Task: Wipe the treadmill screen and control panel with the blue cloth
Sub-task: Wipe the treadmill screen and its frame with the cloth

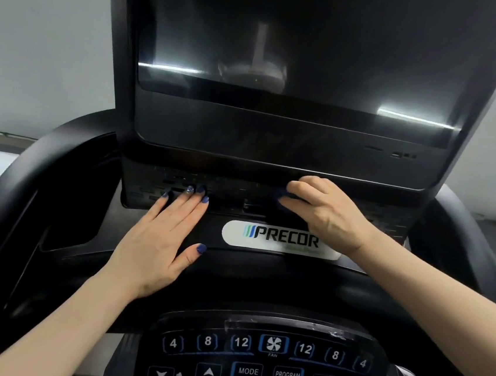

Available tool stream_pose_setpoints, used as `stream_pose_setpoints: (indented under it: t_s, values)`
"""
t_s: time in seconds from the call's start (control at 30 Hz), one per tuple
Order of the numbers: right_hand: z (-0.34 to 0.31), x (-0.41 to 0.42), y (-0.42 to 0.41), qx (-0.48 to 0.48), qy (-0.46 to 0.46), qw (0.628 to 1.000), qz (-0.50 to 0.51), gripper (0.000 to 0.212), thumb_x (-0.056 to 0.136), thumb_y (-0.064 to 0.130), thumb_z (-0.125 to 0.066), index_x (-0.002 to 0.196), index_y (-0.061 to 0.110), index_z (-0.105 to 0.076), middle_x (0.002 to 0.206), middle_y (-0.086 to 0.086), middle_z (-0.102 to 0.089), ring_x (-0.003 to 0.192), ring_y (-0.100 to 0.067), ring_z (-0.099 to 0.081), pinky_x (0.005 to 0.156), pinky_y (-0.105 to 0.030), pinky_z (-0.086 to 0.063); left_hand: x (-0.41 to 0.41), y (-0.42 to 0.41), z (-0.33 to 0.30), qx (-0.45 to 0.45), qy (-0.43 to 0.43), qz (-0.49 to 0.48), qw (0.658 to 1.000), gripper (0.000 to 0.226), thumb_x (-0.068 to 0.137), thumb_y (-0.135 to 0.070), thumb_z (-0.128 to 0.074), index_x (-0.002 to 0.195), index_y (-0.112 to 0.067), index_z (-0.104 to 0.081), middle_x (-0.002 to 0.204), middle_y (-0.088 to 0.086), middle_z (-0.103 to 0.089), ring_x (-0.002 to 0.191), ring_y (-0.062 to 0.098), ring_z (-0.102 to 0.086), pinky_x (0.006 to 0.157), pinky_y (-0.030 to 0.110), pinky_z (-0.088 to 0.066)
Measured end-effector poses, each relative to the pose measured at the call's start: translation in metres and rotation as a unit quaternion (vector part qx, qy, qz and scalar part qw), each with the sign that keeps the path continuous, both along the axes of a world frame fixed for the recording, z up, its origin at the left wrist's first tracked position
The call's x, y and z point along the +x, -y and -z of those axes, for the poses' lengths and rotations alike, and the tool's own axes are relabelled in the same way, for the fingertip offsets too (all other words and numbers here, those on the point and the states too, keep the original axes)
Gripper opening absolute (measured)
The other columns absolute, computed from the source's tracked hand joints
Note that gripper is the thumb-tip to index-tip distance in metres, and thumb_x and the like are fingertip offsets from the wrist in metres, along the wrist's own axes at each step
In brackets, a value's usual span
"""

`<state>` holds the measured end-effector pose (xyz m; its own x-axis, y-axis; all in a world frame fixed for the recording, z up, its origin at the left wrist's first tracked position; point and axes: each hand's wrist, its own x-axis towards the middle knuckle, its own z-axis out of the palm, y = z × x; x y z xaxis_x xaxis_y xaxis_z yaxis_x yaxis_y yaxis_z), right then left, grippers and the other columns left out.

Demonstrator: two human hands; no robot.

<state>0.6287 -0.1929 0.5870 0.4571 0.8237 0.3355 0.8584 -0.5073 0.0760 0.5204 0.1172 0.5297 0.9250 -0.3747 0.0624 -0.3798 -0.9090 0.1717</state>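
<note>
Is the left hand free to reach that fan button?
Probably yes. The left hand lies flat on the console, holding nothing, and no object lies between it and the fan button below.

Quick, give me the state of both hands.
Left hand: open, flat on the console.
Right hand: holding the cloth against the vents.

I am in a gym: a Precor treadmill stands before me, with its screen and panel of speed, incline and fan keys.
</note>
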Motion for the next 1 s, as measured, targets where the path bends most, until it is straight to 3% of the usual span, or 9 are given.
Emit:
stream_pose_setpoints:
  t_s: [0.07, 0.17, 0.27, 0.43, 0.6, 0.8, 1.0]
  values:
    - [-0.005, -0.002, 0.003, 0.014, -0.024, 1.000, -0.001, 0.050, 0.107, 0.013, -0.023, 0.108, 0.002, -0.072, 0.110, -0.011, -0.060, 0.095, -0.026, -0.051, 0.082, -0.035, -0.048, 0.000, 0.000, -0.001, -0.002, -0.003, 0.000, 1.000, 0.071, 0.105, -0.058, -0.014, 0.160, -0.013, -0.018, 0.168, 0.002, -0.014, 0.156, 0.015, -0.007, 0.125, 0.037, -0.003]
    - [-0.010, -0.008, 0.019, 0.053, -0.056, 0.997, 0.019, 0.030, 0.099, -0.001, -0.045, 0.106, 0.000, -0.074, 0.108, -0.012, -0.060, 0.092, -0.026, -0.051, 0.087, -0.028, -0.044, 0.000, 0.000, -0.002, -0.001, -0.002, -0.003, 1.000, 0.072, 0.105, -0.059, -0.012, 0.160, -0.013, -0.017, 0.168, 0.003, -0.014, 0.156, 0.015, -0.007, 0.125, 0.037, -0.004]
    - [-0.008, -0.015, 0.028, 0.034, -0.087, 0.995, 0.026, 0.026, 0.088, -0.009, -0.057, 0.105, 0.001, -0.074, 0.107, -0.014, -0.062, 0.094, -0.027, -0.054, 0.085, -0.029, -0.047, 0.000, 0.000, -0.002, -0.003, -0.001, -0.002, 1.000, 0.071, 0.106, -0.059, -0.012, 0.160, -0.013, -0.017, 0.168, 0.003, -0.015, 0.156, 0.015, -0.008, 0.125, 0.038, -0.005]
    - [0.004, -0.011, -0.007, 0.033, -0.126, 0.991, 0.022, 0.035, 0.090, 0.002, -0.043, 0.107, 0.003, -0.074, 0.108, -0.012, -0.063, 0.096, -0.025, -0.053, 0.080, -0.035, -0.050, 0.000, 0.000, 0.000, 0.000, -0.007, -0.001, 1.000, 0.072, 0.105, -0.059, -0.011, 0.161, -0.014, -0.014, 0.168, 0.003, -0.012, 0.156, 0.015, -0.005, 0.125, 0.038, -0.004]
    - [0.001, -0.006, -0.013, -0.002, -0.122, 0.993, 0.003, 0.031, 0.086, -0.004, -0.054, 0.109, 0.004, -0.074, 0.107, -0.010, -0.062, 0.094, -0.024, -0.053, 0.082, -0.032, -0.050, 0.001, 0.000, -0.001, -0.004, -0.009, 0.002, 1.000, 0.072, 0.105, -0.060, -0.009, 0.161, -0.015, -0.011, 0.169, 0.002, -0.009, 0.156, 0.014, -0.002, 0.125, 0.036, 0.000]
    - [-0.005, -0.001, -0.027, 0.044, -0.039, 0.998, -0.016, 0.024, 0.089, -0.008, -0.058, 0.106, 0.000, -0.072, 0.108, -0.016, -0.063, 0.096, -0.027, -0.054, 0.086, -0.033, -0.048, -0.010, -0.016, 0.001, -0.018, -0.002, -0.029, 0.999, 0.072, 0.104, -0.061, -0.009, 0.161, -0.016, -0.010, 0.169, 0.001, -0.005, 0.156, 0.012, 0.001, 0.125, 0.035, 0.003]
    - [0.012, 0.005, -0.050, 0.051, 0.014, 0.998, -0.032, 0.028, 0.098, 0.002, -0.045, 0.104, -0.001, -0.073, 0.104, -0.014, -0.064, 0.097, -0.027, -0.055, 0.080, -0.040, -0.053, -0.016, -0.032, 0.007, -0.035, -0.003, -0.073, 0.997, 0.074, 0.104, -0.061, -0.010, 0.161, -0.014, -0.014, 0.169, 0.001, -0.004, 0.155, 0.011, 0.003, 0.125, 0.034, 0.003]
